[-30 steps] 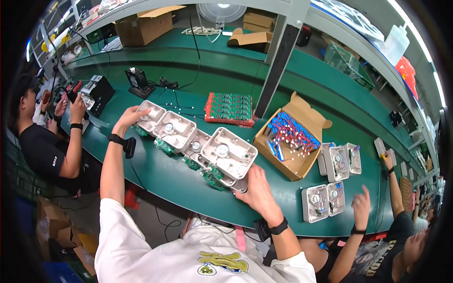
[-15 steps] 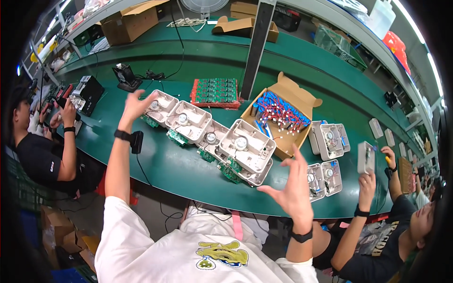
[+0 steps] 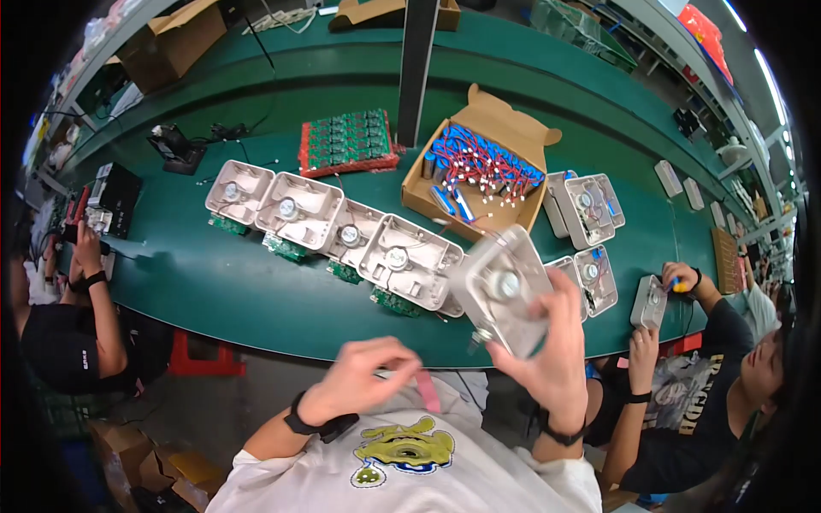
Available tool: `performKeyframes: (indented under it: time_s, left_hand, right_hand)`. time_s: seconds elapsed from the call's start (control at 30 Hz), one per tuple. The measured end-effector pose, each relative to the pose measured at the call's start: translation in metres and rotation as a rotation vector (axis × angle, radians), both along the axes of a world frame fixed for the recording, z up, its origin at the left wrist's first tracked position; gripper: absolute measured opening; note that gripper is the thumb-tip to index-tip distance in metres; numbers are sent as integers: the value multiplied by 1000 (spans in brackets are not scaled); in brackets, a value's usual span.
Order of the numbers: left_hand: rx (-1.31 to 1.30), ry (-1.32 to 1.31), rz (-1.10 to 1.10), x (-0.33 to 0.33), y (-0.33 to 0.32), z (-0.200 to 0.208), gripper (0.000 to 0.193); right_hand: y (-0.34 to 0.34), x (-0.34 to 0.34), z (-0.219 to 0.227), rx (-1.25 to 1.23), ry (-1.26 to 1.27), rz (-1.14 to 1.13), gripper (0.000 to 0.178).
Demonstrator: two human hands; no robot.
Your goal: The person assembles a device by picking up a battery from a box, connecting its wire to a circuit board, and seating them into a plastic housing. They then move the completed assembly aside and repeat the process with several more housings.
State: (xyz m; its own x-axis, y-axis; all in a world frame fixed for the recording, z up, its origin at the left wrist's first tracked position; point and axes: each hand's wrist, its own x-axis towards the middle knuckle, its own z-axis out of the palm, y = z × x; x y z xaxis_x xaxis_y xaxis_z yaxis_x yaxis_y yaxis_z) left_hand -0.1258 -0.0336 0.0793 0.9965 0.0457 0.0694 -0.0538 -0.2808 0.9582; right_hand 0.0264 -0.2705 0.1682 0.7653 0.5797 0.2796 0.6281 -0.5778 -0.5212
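Note:
My right hand (image 3: 556, 342) grips a pale plastic housing (image 3: 505, 286) with a round part in its middle, lifted off the green bench and tilted toward me. My left hand (image 3: 363, 385) hovers close to my chest, fingers curled, with nothing visible in it. On the bench (image 3: 214, 282) in front of me lies a row of several similar pale housings (image 3: 342, 231) with green circuit boards under their edges.
An open cardboard box of blue cells with red wires (image 3: 479, 171) stands behind the row, beside a stack of green circuit boards (image 3: 346, 141). More housings (image 3: 586, 205) lie at the right. A person at the right (image 3: 684, 368) and another at the left (image 3: 77, 299) work nearby.
My left arm has pulled back from the far end of the row to my chest. My right hand has picked up a housing from the row's near end and raised it.

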Motion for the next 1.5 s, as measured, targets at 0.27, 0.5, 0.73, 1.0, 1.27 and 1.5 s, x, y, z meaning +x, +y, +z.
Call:
performKeyframes:
  time_s: [0.27, 0.5, 0.73, 1.0, 1.27, 1.5]
  left_hand:
    - [108, -70, -59, 69, -23, -55, 40]
    - [-49, -29, 98, 73, -42, -50, 40]
    - [94, -66, 176, 55, -58, -48, 38]
    - [-54, 73, 149, 74, -64, -66, 26]
    - [-153, 55, 165, 77, -64, -70, 20]
    - [-175, 36, 181, 79, -64, -73, 20]
  right_hand:
    - [-39, -59, -90, -128, 174, -342, 66]
    - [-9, -62, -96, -203, 95, -346, 71]
    - [-18, 6, -76, -109, -101, -212, 60]
    - [-2, 40, -83, 178, 434, -171, 29]
    - [-25, 26, -66, 702, 770, -148, 13]
    - [-37, 23, -48, 665, 775, -141, 12]
